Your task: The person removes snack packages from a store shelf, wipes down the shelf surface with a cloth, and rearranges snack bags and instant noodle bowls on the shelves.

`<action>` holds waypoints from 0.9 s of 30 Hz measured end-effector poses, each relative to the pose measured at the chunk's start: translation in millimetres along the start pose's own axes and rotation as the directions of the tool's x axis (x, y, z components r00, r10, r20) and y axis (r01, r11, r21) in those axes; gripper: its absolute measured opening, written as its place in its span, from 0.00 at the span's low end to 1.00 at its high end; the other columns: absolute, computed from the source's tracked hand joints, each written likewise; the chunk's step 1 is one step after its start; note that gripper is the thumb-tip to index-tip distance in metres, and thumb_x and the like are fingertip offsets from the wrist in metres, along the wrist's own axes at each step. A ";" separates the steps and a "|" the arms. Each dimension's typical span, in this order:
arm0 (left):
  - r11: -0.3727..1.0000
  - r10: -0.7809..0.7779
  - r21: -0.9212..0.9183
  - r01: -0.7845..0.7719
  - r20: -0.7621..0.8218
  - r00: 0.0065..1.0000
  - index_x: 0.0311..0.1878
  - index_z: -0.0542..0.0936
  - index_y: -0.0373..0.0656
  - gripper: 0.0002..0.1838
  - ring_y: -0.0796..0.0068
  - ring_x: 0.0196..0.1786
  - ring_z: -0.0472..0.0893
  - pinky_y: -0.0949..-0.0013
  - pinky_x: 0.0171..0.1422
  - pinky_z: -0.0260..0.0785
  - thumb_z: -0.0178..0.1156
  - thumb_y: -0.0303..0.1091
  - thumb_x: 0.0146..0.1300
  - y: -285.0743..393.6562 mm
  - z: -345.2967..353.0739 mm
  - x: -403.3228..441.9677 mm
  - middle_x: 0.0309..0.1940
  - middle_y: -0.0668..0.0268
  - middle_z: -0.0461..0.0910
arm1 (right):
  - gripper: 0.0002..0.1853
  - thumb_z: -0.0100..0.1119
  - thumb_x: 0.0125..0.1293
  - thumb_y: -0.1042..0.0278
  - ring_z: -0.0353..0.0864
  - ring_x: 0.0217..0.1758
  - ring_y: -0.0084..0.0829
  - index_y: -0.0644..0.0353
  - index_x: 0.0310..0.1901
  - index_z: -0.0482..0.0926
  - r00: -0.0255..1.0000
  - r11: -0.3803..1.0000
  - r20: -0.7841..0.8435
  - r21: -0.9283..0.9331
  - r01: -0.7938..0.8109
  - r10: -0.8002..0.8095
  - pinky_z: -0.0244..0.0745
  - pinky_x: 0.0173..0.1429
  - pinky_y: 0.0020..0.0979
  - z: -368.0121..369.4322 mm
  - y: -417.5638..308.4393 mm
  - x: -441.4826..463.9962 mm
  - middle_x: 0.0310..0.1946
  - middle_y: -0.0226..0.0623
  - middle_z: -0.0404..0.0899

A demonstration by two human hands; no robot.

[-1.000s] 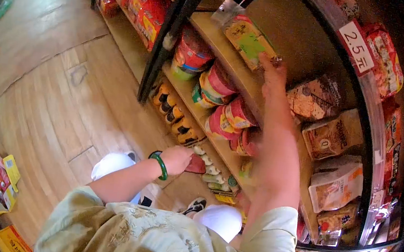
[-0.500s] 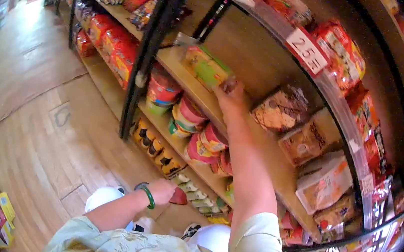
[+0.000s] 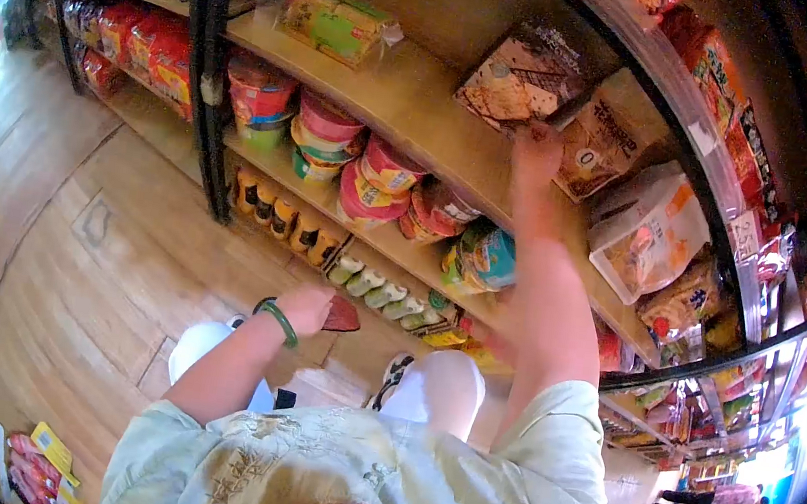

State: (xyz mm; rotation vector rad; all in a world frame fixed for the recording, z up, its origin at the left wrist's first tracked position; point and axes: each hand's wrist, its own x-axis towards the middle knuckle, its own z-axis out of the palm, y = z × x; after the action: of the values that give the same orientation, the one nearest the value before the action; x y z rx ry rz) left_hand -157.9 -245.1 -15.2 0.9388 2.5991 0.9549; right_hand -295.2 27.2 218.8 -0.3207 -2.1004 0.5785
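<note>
The right hand [image 3: 538, 158] is at the brown packet [image 3: 524, 77]'s near corner, packet lying beyond and leftward; grip unclear. The farther left hand [image 3: 304, 310] clasps red cloth [image 3: 343, 315].

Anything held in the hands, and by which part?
Left hand: apparently a reddish cloth, by one end. Right hand: at a brown packet; grip unclear.

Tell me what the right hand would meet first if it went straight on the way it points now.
Most likely the dark brown snack packet on the shelf, just ahead of the right hand. Blur hides whether they already touch.
</note>
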 end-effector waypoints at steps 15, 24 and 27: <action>0.991 0.002 0.131 -0.010 0.056 0.998 0.34 0.74 0.37 0.11 0.49 0.35 0.76 0.51 0.39 0.67 0.47 0.32 0.52 -5.1 2.6 2.3 0.30 0.48 0.76 | 0.55 0.70 0.41 0.49 0.38 0.70 0.38 0.60 0.66 0.45 0.846 0.693 0.506 0.549 -0.468 0.170 0.36 0.69 0.43 5.6 7.6 45.0 0.67 0.42 0.41; 0.990 -0.012 0.140 -0.009 0.147 0.989 0.34 0.75 0.39 0.10 0.51 0.34 0.76 0.52 0.40 0.68 0.47 0.32 0.51 -3.4 1.7 -1.2 0.30 0.50 0.77 | 0.54 0.72 0.39 0.52 0.34 0.71 0.37 0.57 0.65 0.49 0.773 0.524 0.628 0.631 -0.572 0.087 0.31 0.70 0.41 30.2 30.0 72.7 0.67 0.38 0.41; 0.994 -0.023 0.107 0.000 0.217 0.976 0.34 0.75 0.39 0.10 0.50 0.36 0.76 0.52 0.42 0.68 0.47 0.32 0.52 -2.5 1.1 1.5 0.31 0.50 0.77 | 0.53 0.71 0.40 0.51 0.33 0.71 0.38 0.57 0.65 0.49 0.710 0.564 0.703 0.571 -0.597 0.040 0.31 0.70 0.42 16.8 6.0 61.0 0.67 0.38 0.42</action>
State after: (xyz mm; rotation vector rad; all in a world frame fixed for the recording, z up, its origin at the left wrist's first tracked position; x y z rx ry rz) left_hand -159.8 -245.1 -17.6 0.9922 2.4859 0.6737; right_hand -343.0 54.0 250.8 -0.0077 -2.1309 2.0184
